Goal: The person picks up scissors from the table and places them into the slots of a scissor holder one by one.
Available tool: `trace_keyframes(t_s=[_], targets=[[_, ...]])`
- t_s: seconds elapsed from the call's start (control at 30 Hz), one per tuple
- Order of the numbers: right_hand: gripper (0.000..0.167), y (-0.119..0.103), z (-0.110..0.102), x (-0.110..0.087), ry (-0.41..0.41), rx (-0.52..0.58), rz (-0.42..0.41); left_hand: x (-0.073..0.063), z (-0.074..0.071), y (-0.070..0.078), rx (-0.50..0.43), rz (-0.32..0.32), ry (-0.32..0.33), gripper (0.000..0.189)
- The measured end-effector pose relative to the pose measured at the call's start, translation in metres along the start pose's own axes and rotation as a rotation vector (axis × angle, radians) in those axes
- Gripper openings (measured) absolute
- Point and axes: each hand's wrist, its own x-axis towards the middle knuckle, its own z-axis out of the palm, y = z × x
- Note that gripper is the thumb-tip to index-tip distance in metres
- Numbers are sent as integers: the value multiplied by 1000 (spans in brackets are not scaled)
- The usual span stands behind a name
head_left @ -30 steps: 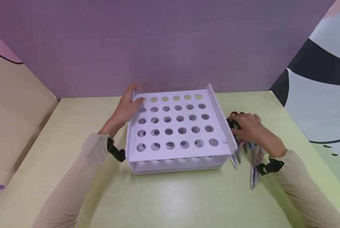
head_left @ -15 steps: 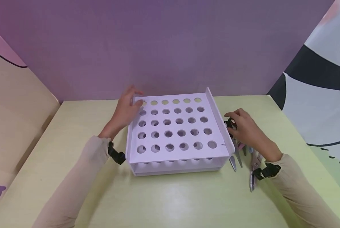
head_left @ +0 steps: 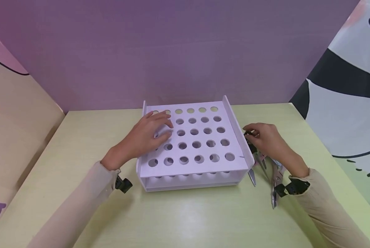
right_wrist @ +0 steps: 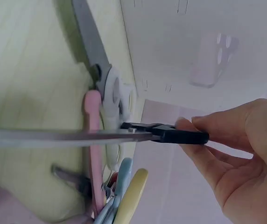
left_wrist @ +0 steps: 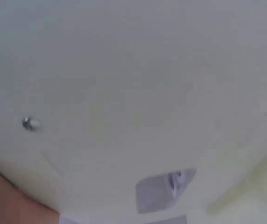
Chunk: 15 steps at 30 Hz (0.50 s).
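Here, right hand (head_left: 267, 139) pinches scissors (right_wrist: 168, 135) beside edge of rack (head_left: 188, 138); left hand (head_left: 146, 136) relaxed above; tabletop (head_left: 185, 217) in front.

"What does the left hand (head_left: 149, 136) hide?"
"Some holes on the left of the white perforated rack (head_left: 190, 152)."
"And the black-handled scissors (right_wrist: 182, 136)?"
"Their blade is blurred and cut off by the right wrist view's left edge; the right hand (right_wrist: 257, 175) is cropped opposite."
"Left wrist view?"
"Skin (left_wrist: 12, 200), cropped at lower left."

sleeves (head_left: 74, 208): long, beige | wrist mounts (head_left: 298, 186): black, boxy, one each
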Motion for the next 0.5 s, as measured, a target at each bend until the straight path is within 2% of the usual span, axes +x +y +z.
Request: trace_keyframes(t_s=[0.17, 0.33, 0.5], targets=[[17, -5, 1, 1, -11, 13, -19, 1, 5, -2, -4, 3, 39, 15], [18, -8, 2, -2, -11, -17, -1, 1, 6, -1, 7, -24, 74, 14], [27, -9, 4, -6, -108, -102, 30, -1, 5, 0, 3, -48, 64, 18]])
